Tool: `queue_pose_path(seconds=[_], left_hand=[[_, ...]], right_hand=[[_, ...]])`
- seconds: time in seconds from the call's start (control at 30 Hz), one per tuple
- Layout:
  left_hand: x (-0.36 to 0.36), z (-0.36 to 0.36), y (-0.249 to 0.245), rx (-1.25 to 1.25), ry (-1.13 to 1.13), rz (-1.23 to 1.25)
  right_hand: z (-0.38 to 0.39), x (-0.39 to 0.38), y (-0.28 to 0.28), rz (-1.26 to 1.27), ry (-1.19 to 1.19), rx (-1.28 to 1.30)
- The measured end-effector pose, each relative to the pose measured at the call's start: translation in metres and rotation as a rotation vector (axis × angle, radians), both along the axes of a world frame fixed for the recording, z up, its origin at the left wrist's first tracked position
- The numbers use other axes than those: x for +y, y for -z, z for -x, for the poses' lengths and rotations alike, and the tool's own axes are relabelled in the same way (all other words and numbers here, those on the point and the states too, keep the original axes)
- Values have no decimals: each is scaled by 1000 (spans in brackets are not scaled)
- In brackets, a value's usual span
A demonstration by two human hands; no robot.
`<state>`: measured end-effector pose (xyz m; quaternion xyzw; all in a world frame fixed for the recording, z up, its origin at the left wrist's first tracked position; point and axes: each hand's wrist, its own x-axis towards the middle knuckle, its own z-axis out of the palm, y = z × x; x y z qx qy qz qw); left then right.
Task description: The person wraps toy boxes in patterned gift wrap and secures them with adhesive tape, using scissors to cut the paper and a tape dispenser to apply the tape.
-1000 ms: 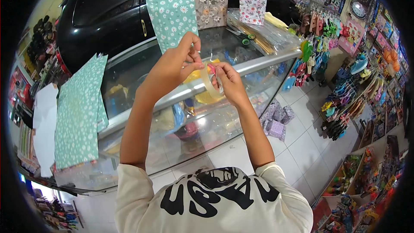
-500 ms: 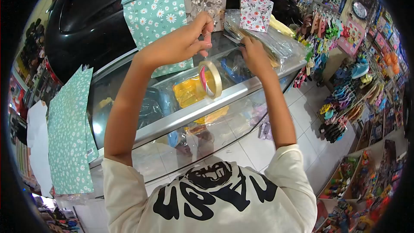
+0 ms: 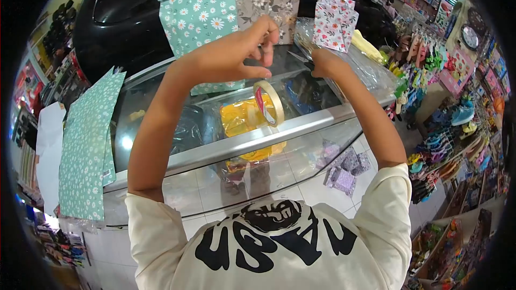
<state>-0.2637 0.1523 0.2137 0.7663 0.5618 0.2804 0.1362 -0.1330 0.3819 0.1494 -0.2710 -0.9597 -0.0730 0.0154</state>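
Note:
My left hand (image 3: 260, 48) hovers over the glass counter, in front of a green daisy-print paper bag (image 3: 199, 13). Its fingers are curled but apart from the thumb, and I see nothing between them. My right hand (image 3: 328, 64) is closed around the dark handles of scissors (image 3: 299, 58), whose blades point left. Below my left hand, a roll of clear tape (image 3: 276, 108) stands on edge on the glass. A brown floral bag (image 3: 263, 8) stands behind, and a small white floral bag (image 3: 334, 21) is at the back right.
Green daisy paper (image 3: 88, 145) and a white sheet (image 3: 49, 150) lie at the counter's left end. Plastic packaging (image 3: 371, 78) covers the right end. The counter's metal edge (image 3: 252, 138) runs along the front. Yellow packets (image 3: 236, 118) show through the glass. Hanging goods (image 3: 430, 145) fill the right.
My right hand has lifted from the plastic packaging, with the scissors now showing in it. My left thumb has spread away from the fingers. The view has shifted slightly.

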Motion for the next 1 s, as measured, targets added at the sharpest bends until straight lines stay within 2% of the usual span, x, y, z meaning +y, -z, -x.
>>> queue_pose_path(seconds=[0.07, 0.2, 0.27, 0.37, 0.47, 0.5, 0.73, 1.0], left_hand=[[-1, -2, 0, 6, 40, -40], [-4, -2, -3, 75, 52, -98], [-5, -2, -4, 63, -1, -79], [-6, 0, -6, 69, -25, -76], [-7, 0, -8, 122, -10, -125], [-6, -1, -7, 145, 0, -143], [-5, -3, -7, 159, -10, -138], [-7, -3, -7, 165, -65, -132]], right_hand=[[-5, 1, -10, 57, -27, -41], [-48, 10, -34, 247, -197, 237], [-73, 7, -60, 551, -247, 195], [-109, 4, -76, 698, -339, 165], [-120, -14, -83, 713, -375, 96], [-119, -23, -83, 649, -350, 76], [-94, -40, -70, 557, -469, 119], [-83, -40, -66, 741, -493, 163]])
